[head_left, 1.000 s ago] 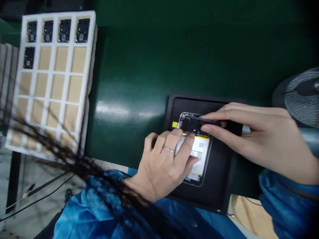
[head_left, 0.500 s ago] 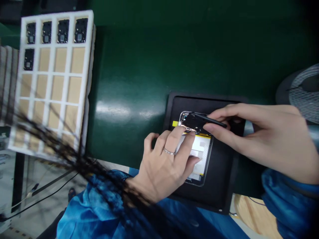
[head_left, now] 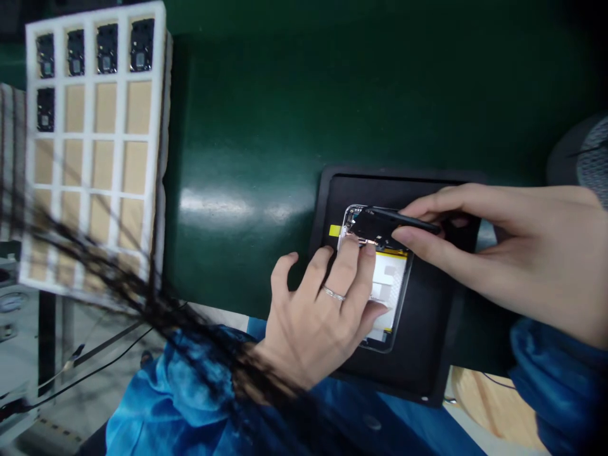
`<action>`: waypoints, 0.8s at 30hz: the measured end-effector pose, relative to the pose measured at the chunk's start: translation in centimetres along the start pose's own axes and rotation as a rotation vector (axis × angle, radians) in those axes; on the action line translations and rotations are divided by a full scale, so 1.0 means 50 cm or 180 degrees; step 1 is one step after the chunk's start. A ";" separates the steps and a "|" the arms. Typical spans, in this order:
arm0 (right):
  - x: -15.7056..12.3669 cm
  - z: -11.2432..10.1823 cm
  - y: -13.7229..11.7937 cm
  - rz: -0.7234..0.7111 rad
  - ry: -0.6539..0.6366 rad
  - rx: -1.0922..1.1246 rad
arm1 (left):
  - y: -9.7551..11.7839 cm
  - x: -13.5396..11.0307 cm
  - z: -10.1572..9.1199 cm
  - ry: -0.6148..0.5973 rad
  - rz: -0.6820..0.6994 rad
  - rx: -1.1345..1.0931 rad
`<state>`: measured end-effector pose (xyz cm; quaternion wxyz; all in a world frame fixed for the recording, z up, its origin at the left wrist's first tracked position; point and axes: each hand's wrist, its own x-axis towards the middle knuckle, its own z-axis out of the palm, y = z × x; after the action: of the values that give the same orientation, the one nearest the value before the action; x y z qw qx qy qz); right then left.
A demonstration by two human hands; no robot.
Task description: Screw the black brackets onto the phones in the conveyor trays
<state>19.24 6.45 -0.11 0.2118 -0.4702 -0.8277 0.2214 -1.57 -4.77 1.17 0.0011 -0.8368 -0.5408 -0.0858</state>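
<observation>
R hand (head_left: 513,253) pinches module (head_left: 375,225), now tilted at phone (head_left: 392,285) top, was flat; L hand (head_left: 318,316) ungripped, fingers slid up phone. Not seated.

- Resting on the table (head_left: 266,114), close to its near edge: jig (head_left: 427,329).
- Inside the jig's recess, left of its middle: phone (head_left: 392,278), lying flat, lengthwise front to back.
- On the phone's far end: cover part (head_left: 375,225), pinched by the right hand (head_left: 503,247), reaching in across the jig's right side.
- Over the jig's near left corner: left hand (head_left: 318,316), fingertips down on the phone.
- Well left of the jig, at the table's left edge: foam grid (head_left: 90,136), with modules (head_left: 106,47) in its four rear cells and one cell just before them.
- Right of the jig, behind the right hand: fan (head_left: 589,158), partly out of view.
</observation>
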 end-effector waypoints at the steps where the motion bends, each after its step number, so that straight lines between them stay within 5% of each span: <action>1: 0.000 0.000 0.001 0.0020 -0.0011 -0.0013 | 0.002 0.001 -0.001 0.0008 0.0023 0.0091; 9: -0.001 -0.002 0.001 0.0148 -0.0040 -0.0027 | 0.003 0.010 0.000 0.0159 0.0442 0.0496; 16: 0.004 -0.003 0.000 0.0143 -0.0074 -0.0012 | 0.002 -0.003 0.003 -0.0040 0.0359 0.0113; 24: 0.010 -0.002 -0.010 0.0326 -0.0015 0.0307 | -0.077 0.032 -0.021 0.0330 0.0193 -0.0770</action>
<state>18.74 6.69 0.34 0.2206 -0.5007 -0.7914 0.2727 -4.56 -1.85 2.07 -0.0693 -0.8412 -0.5002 -0.1933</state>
